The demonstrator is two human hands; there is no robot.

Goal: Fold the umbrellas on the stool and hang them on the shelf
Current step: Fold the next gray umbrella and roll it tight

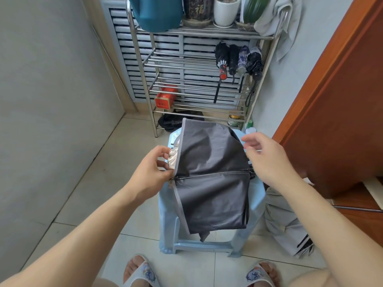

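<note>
Grey umbrella [211, 179] lies collapsed across light-blue stool [256, 195], canopy loose, hanging over near edge. Left hand [153, 168] at its left edge, fingers pinching pale fabric folds there. Right hand [267, 160] just beside right edge, fingers relaxed, holding nothing. Four folded umbrellas [238, 59] hang on shelf [186, 61] behind stool.

dark grey umbrella [211, 183], pale blue stool [165, 220], red tin [165, 96]
</note>
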